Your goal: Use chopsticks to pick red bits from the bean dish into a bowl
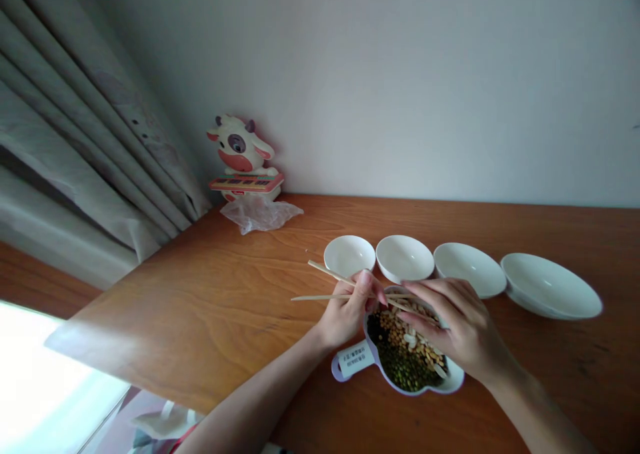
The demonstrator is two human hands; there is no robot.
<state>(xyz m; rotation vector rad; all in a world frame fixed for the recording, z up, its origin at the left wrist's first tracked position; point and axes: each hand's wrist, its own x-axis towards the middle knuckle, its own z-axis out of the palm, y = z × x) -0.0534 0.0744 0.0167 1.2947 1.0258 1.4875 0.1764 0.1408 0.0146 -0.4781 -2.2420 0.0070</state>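
Observation:
A white handled bowl (453, 381) full of mixed beans, yellow, green and dark, sits near the table's front edge. My left hand (347, 314) is closed on a pair of wooden chopsticks (323, 284); their tips reach over the bowl. My right hand (457, 321) hovers over the bowl, its fingers curled down near the chopstick tips and the beans. Whether it grips anything is hidden. Behind the hands, several empty white bowls stand in a row: (349, 254), (405, 257), (469, 268) and a wide one (550, 284).
The wooden table (225, 307) meets a white wall at the back. A cow-shaped toy keyboard (243, 157) stands at the back left with a crumpled clear plastic bag (260, 213) in front of it. Grey curtains (75, 127) hang at the left.

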